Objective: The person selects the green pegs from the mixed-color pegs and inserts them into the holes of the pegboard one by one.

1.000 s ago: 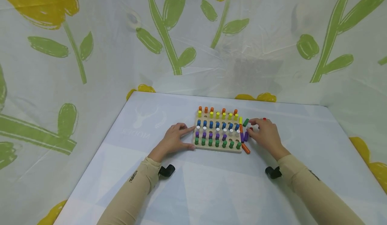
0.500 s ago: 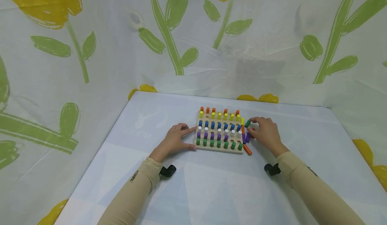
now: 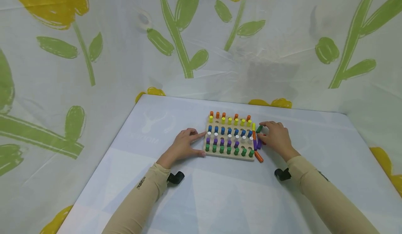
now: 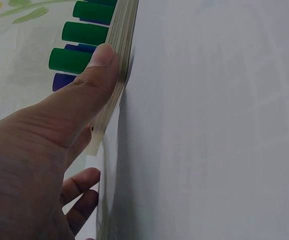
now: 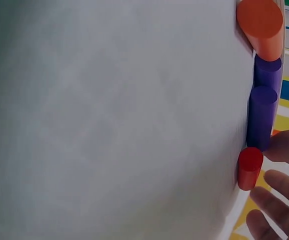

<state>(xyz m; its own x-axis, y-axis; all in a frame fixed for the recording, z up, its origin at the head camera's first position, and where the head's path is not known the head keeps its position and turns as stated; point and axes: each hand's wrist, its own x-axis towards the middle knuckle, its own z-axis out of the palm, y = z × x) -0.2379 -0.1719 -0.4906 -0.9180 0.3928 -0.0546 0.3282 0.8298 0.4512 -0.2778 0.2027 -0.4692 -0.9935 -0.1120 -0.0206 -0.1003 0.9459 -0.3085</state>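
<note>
A wooden pegboard (image 3: pixel 248 157) stands on the table with rows of orange, yellow, blue, white, purple and green pegs. My left hand (image 3: pixel 182 145) touches its left side, index finger and thumb extended and spread apart; in the left wrist view the thumb (image 4: pixel 92 75) lies against the board's edge (image 4: pixel 115 75). Beyond the board's right side, my right hand (image 3: pixel 276 138) has index finger and thumb at the two ends of a loose green peg (image 3: pixel 259 129). A purple peg (image 5: pixel 262 117) and a red peg (image 5: pixel 250 169) lie beside that thumb in the right wrist view.
Loose pegs line the board's right edge: yellow (image 3: pixel 253 126), orange (image 3: pixel 254 135) and purple (image 3: pixel 255 145). Another orange peg (image 3: pixel 259 156) lies slanted at the near right corner. A flower-patterned curtain (image 3: pixel 125 52) surrounds the white table (image 3: pixel 220 199).
The loose green peg has turned and come closer to the board under my right fingers. The purple peg beside it also sits nearer the board. My left hand keeps its place on the board.
</note>
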